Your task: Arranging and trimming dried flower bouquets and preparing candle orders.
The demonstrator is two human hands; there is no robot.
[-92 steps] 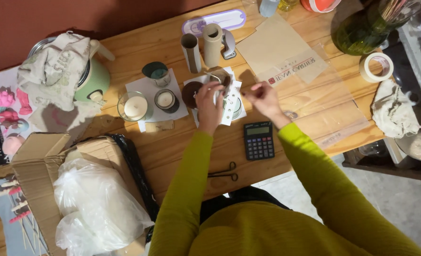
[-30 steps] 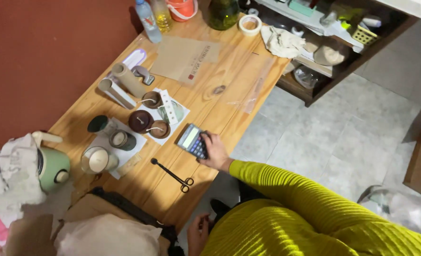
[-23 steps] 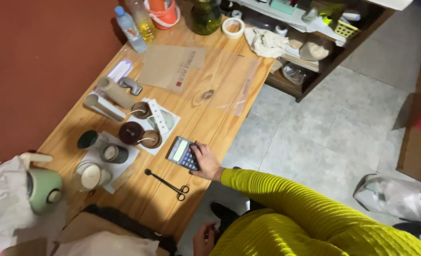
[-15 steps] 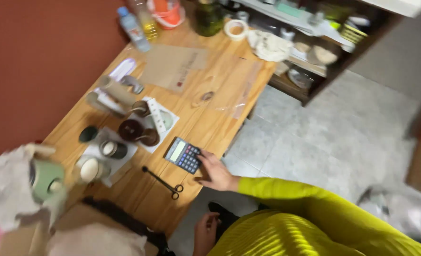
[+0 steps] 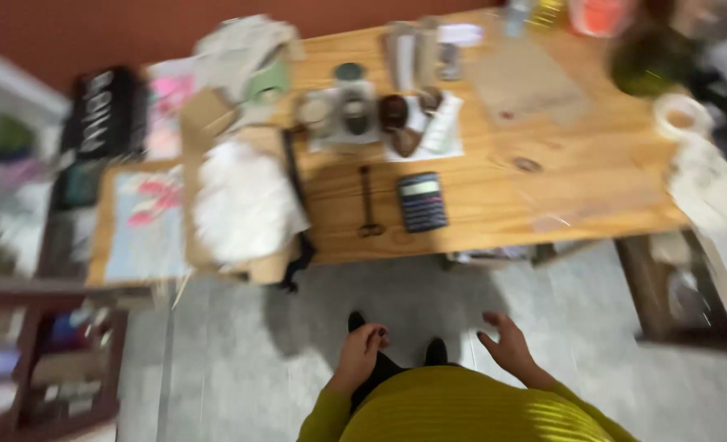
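Observation:
The head view is blurred by motion. My left hand (image 5: 362,350) hangs low in front of my yellow-green top, fingers curled, holding nothing that I can see. My right hand (image 5: 507,344) is beside it with fingers spread, also holding nothing. Both hands are well back from the wooden table (image 5: 576,184), over the grey floor. On the table's near side lie a dark calculator (image 5: 422,201) and a pair of black scissors (image 5: 368,202). Behind them are small jars and round lids on white paper (image 5: 384,115).
A cardboard box with white plastic bags (image 5: 245,205) sits at the table's left end. A roll of tape (image 5: 679,115) and a brown paper envelope (image 5: 531,78) lie to the right. Shelves (image 5: 48,360) stand at the lower left, another shelf at the right.
My right hand has left the calculator and pulled back to my body. The view has swung round and I stand back from the table, with both hands low.

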